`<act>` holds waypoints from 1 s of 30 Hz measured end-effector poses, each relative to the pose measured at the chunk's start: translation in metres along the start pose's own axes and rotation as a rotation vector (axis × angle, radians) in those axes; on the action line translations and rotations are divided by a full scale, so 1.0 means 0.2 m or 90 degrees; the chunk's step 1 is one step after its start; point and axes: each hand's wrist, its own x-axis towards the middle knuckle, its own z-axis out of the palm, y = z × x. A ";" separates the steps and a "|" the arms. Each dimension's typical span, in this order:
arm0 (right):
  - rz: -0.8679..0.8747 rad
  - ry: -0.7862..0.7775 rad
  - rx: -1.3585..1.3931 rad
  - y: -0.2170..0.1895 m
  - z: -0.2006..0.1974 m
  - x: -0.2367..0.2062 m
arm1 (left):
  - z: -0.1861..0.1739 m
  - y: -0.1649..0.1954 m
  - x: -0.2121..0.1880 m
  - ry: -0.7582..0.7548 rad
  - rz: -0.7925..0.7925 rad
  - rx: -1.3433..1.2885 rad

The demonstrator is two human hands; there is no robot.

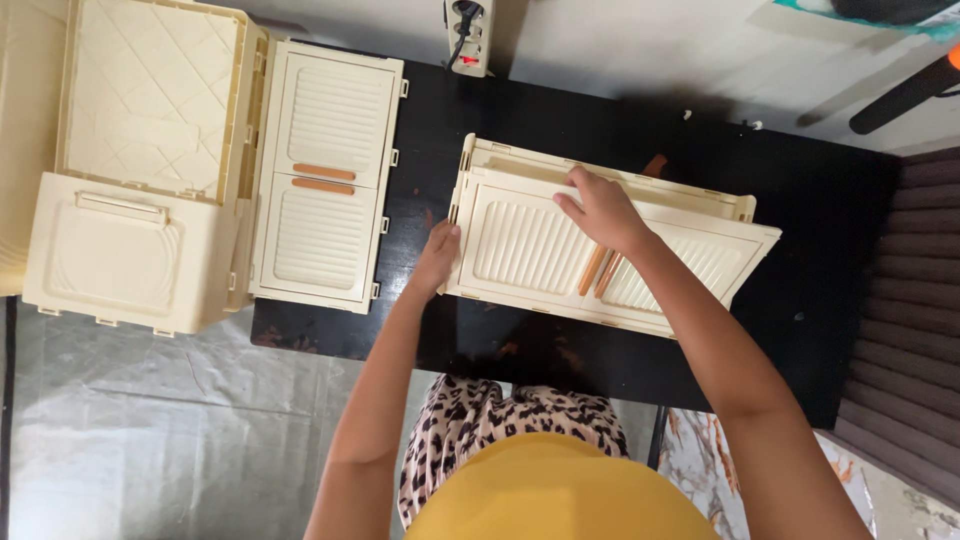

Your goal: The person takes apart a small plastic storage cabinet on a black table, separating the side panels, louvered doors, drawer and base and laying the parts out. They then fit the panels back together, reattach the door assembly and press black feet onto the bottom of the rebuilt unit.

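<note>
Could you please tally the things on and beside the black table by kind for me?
Cream folding storage boxes: 3 (one under the hands, one flat on the table, one open at far left)
White power strips: 1
Black tables: 1
Total: 5

Light: bright and even, falling from overhead.
Shadows: soft, short ones beside the cream crate (610,250) on the black table (830,230).
Glare: faint sheen on the grey floor sheet (150,430).
Focus: sharp overall; yellow garment (560,495) nearest the camera slightly soft.
Distortion: mild wide-angle bending at edges.
</note>
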 end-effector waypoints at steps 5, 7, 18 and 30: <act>-0.140 -0.002 -0.064 -0.13 0.02 0.04 | 0.05 0.05 -0.05 -0.004 -0.136 -0.371; -0.149 -0.030 -0.064 -0.23 0.03 0.07 | 0.05 0.07 -0.05 -0.006 -0.172 -0.446; -0.426 0.102 -0.378 -0.72 0.21 0.16 | -0.02 0.07 -0.09 -0.072 -0.153 -0.443; -0.387 -0.002 -0.351 -0.73 0.31 0.18 | -0.09 -0.04 -0.23 -0.195 0.063 -0.203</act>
